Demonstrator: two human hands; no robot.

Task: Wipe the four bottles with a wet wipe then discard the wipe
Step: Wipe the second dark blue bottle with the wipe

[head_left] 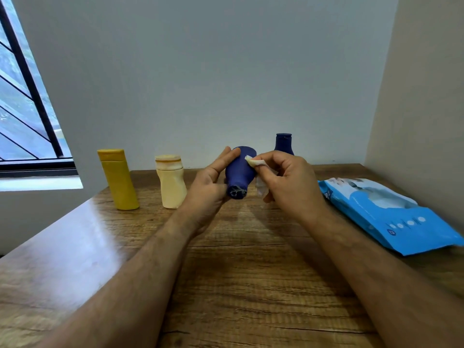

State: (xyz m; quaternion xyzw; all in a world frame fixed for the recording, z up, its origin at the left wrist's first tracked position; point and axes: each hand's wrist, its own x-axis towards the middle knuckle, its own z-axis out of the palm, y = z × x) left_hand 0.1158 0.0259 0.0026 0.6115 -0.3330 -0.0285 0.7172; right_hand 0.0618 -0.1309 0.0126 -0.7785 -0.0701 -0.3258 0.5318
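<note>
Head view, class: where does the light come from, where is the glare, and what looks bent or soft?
Head view: daylight enters through the window at left; pale glare streaks the wooden table near it; wide-angle distortion tilts the yellow bottle and the window bars; the wipes pack print is blurred at the right edge.

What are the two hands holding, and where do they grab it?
The left hand grips the dark blue bottle around its body, cap end toward the camera. The right hand pinches a folded wet wipe between its fingertips, pressed against the bottle's side.
</note>
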